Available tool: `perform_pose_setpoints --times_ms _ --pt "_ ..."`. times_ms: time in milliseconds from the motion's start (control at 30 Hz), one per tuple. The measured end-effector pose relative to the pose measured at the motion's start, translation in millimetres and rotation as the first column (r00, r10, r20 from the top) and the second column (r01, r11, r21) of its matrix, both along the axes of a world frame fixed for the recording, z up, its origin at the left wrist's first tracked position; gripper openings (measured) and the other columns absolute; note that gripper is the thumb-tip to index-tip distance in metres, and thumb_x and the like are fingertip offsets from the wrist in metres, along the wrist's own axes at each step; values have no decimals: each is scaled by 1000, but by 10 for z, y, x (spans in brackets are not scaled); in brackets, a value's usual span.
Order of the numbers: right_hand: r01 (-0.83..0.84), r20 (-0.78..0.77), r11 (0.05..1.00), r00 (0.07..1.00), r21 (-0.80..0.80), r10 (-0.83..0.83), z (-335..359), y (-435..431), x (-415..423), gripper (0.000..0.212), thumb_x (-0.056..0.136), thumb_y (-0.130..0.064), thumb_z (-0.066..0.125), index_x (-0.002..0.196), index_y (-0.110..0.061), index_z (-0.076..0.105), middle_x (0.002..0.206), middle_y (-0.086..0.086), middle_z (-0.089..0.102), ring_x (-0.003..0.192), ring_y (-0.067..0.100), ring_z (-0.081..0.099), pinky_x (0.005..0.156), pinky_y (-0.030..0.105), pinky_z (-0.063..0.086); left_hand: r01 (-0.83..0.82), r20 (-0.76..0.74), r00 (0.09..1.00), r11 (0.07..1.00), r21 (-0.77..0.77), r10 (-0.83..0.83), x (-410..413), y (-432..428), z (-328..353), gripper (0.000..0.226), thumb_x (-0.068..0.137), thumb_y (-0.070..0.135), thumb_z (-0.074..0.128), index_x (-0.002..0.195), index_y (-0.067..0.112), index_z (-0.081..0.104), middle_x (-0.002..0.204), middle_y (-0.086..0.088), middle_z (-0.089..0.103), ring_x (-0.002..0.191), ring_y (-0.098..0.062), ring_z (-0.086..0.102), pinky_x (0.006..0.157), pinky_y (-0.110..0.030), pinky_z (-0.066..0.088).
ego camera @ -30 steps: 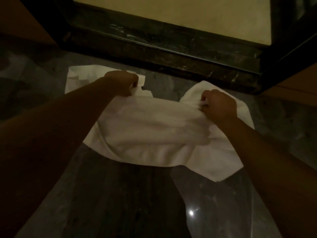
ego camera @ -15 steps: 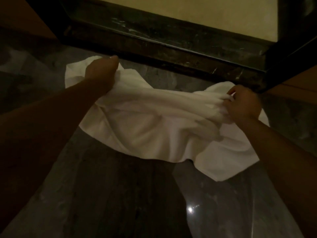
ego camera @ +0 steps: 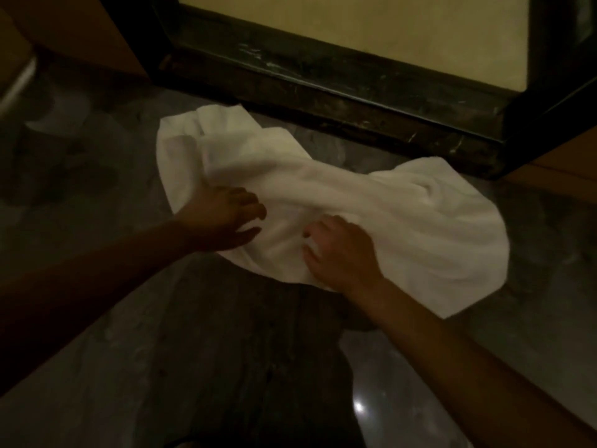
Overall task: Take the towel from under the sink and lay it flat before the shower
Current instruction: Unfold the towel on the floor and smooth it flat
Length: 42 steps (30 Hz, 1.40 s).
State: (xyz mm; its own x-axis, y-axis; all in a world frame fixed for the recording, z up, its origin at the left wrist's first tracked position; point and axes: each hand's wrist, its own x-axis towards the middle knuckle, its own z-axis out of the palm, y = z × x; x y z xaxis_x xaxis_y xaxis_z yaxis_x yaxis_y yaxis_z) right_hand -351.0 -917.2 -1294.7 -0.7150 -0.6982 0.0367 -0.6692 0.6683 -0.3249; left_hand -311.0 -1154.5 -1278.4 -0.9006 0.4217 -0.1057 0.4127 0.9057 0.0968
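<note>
Under both hands, white towel (ego camera: 371, 215) lies rumpled on floor (ego camera: 97, 367) beside shower step (ego camera: 355, 101). Left hand (ego camera: 219, 218) and right hand (ego camera: 342, 253): each grip spread, palm down on the cloth, pinching nothing.

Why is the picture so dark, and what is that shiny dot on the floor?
Head view: the room is dimly lit, so the floor and the left hand look shadowy, and only the white towel stands out; the dot is glare, a light reflecting off the polished floor; everything looks slightly soft.
</note>
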Motion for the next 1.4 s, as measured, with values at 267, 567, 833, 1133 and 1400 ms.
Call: perform_pose_setpoints --times_ms 267,567,833,1133,1400 --pt "-209 177 929 971 307 160 -124 -256 467 34 54 -8 77 84 -7 61 82 15 60 71 35 59 46 31 35 97 204 977 974 -204 -55 519 -288 -182 52 57 27 84 102 11 64 88 -12 66 75 -33 66 61 -40 55" --pt "-83 299 970 954 230 11 101 -518 767 17 84 -12 53 99 -11 59 107 10 57 95 31 57 66 30 36 10 397 897 889 -458 194 851 -413 -169 49 90 33 48 137 21 36 132 -3 47 121 -23 47 95 -33 36" --pt "-329 380 926 893 187 240 -54 -677 1460 24 84 -5 49 107 -7 55 112 16 54 105 36 52 73 40 41 -23 206 976 979 -205 66 1630 -857 -318 55 39 27 85 89 20 63 71 -8 68 56 -28 67 44 -33 54" --pt "-245 132 944 967 222 220 -157 -58 1330 36 49 -9 61 84 -17 63 78 4 59 68 28 59 51 29 43 44 349 936 970 -238 43 1505 -259 -194 51 72 47 65 114 20 53 108 -4 60 96 -27 62 76 -40 49" --pt "158 -94 961 986 225 -140 -217 947 1037 43 56 -11 70 97 -13 58 94 8 60 82 29 57 70 34 40 276 282 929 956 -97 -239 968 904 -274 50 62 50 73 97 17 59 84 -5 62 69 -26 62 52 -30 44"
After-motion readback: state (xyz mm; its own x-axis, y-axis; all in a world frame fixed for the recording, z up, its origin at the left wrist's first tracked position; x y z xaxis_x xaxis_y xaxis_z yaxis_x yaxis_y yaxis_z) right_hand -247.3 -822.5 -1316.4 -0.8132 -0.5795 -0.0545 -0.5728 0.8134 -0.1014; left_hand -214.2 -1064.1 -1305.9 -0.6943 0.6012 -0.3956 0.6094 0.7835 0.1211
